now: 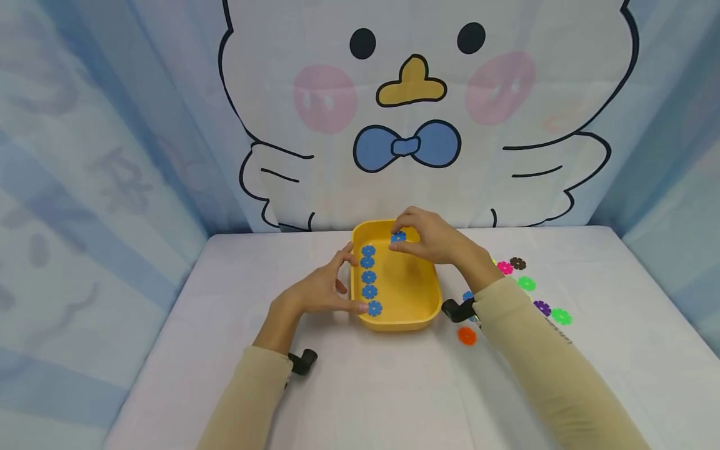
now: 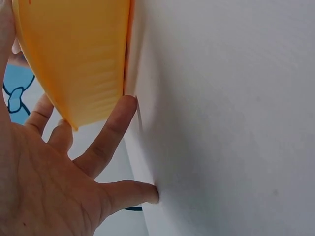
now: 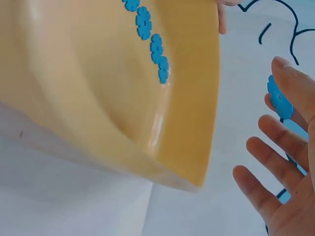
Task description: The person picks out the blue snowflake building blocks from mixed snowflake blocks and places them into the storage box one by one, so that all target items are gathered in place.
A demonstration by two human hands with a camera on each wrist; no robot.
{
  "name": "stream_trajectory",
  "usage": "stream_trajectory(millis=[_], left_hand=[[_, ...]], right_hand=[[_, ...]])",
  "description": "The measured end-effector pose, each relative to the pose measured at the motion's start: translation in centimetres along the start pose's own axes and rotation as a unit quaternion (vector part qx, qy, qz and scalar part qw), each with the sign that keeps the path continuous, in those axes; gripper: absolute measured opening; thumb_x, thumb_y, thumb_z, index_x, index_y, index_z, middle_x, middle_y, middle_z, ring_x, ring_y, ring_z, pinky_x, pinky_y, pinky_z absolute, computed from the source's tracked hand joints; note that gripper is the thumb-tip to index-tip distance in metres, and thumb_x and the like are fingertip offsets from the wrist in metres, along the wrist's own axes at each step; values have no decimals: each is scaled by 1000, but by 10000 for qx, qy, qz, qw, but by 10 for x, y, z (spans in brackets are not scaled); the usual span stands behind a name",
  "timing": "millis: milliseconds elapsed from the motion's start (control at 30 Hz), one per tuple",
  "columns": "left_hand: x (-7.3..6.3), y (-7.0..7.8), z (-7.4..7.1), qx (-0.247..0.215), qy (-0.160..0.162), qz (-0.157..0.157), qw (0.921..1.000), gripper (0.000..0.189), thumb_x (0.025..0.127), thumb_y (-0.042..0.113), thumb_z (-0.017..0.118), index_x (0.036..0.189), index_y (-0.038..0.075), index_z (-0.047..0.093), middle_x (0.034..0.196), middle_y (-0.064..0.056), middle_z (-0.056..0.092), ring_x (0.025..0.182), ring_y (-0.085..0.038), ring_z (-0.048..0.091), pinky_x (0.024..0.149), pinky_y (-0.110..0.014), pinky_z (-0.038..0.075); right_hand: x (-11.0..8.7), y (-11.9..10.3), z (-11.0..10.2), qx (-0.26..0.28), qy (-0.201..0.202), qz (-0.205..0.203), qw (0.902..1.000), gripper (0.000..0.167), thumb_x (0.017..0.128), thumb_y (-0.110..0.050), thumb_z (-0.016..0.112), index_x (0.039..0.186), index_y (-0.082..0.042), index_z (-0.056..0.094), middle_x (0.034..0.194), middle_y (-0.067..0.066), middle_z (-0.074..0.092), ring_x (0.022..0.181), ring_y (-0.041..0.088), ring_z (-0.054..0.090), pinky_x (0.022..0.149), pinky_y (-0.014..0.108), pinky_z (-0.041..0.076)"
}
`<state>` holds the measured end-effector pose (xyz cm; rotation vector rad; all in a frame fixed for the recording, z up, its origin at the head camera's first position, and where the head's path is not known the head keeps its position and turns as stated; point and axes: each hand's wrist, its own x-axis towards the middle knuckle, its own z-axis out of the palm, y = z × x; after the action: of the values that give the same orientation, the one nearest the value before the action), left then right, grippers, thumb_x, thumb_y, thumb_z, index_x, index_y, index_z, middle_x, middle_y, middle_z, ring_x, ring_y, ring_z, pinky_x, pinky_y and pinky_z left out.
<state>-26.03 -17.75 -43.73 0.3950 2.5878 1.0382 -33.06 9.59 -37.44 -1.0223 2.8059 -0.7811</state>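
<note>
A yellow tray stands on the white table. Several blue flower-shaped discs lie in a row along its left inner side. My left hand holds the tray's left side, its thumb over the rim by the nearest disc; in the left wrist view two fingers reach down beside the outer wall. Above the tray's far right part, my right hand pinches another blue flower-shaped disc between thumb and index finger. The right wrist view shows its other fingers spread apart.
Right of the tray lie loose discs: orange, green, purple, pink and brown. My right forearm covers some of them. A blue disc lies just beside the tray. A printed curtain hangs behind the table.
</note>
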Motion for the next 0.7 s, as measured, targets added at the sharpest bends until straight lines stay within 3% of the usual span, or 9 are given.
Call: stream_trajectory(millis=[233,500,700], left_hand=[[-2,0,-2,-101,-86,98,9999,90,74,52,90,143,31,36,170,27,0,107,-20,64,87,-38,56],[-3,0,-2,-100,-60,99,9999,93,74,51,90,145,29,35,170,25,2,108,-22,64,87,-38,56],[-2,-1,-1,-81,-82,66,9999,92,74,53,90,145,30,35,168,29,0,109,-21,64,88,-38,55]], right_hand=[[6,-4,1,137,15,14,9999,39,95,-35,75,121,-8,72,131,9,63,125,32,56,111,51,46],[21,0,16,328,36,19,9995,41,95,-35,75,124,-6,71,128,9,63,122,34,57,110,50,47],[29,9,28,605,-161,286,9976,45,96,-36,74,128,-6,68,126,9,61,122,34,56,108,49,49]])
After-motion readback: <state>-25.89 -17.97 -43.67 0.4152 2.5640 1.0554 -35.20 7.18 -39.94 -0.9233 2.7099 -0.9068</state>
